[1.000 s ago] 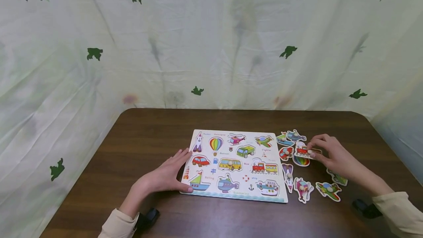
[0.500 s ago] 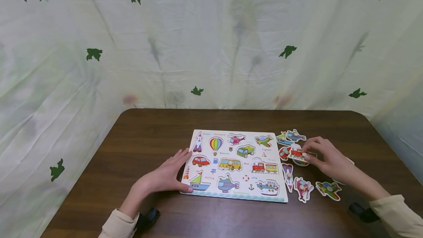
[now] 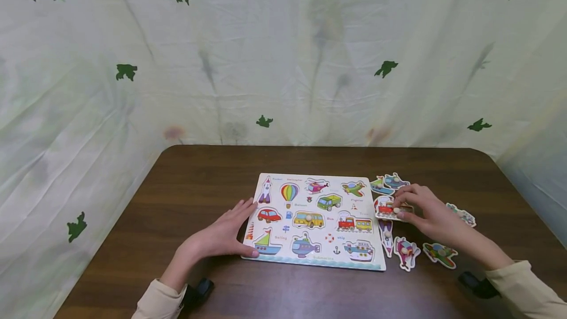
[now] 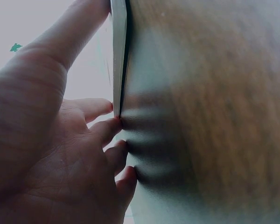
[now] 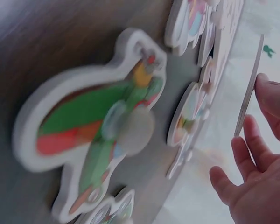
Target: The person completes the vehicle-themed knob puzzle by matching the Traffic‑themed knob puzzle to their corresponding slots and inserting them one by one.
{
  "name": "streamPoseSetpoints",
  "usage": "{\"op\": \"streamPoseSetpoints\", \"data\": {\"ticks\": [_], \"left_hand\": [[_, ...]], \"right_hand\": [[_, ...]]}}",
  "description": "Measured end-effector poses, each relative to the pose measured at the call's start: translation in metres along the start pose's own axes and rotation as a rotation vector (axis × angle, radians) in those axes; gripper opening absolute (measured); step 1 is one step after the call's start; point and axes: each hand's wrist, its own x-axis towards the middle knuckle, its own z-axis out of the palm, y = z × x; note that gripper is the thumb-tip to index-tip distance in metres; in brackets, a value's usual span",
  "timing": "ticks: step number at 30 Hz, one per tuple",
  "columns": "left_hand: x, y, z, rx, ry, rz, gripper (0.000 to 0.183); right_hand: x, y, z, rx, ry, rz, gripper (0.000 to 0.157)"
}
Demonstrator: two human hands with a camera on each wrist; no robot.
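My left hand [image 3: 221, 233] rests at the left edge of a white vehicle puzzle board [image 3: 328, 250], thumb on its near corner and fingers stretched along the side. In the left wrist view, that hand's fingertips [image 4: 126, 179] touch the tabletop beside the board's edge. My right hand [image 3: 431, 215] pinches a train puzzle piece [image 3: 384, 208] just right of the board. The right wrist view shows this piece edge-on [image 5: 250, 88] between thumb and fingers. A bus piece [image 3: 308, 219] with a knob sits in the board. The balloon and car pieces are hidden from the head view.
Right of the board lie a sailing boat piece [image 3: 382, 186], a submarine piece [image 3: 395, 181], a rocket piece [image 3: 387, 237], a helicopter piece [image 3: 406, 253] and a fighter plane piece [image 3: 440, 255]. Another piece [image 3: 461, 214] lies beyond my right forearm. A patterned curtain [image 3: 283, 63] hangs behind the table.
My right hand has moved left with the train piece, from over the balloon piece to the board's right edge. My left hand and the board have stayed put.
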Motion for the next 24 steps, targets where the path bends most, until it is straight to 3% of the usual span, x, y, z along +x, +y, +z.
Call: {"op": "streamPoseSetpoints", "data": {"ticks": [17,24], "left_hand": [[-0.001,0.001,0.001,-0.007,0.002,0.012,0.113],[0.0,-0.001,0.002,0.006,0.005,0.015,0.113]], "right_hand": [[0.011,-0.021,0.013,0.094,-0.046,-0.019,0.028],[0.014,-0.019,0.02,0.112,-0.049,-0.075,0.029]]}}
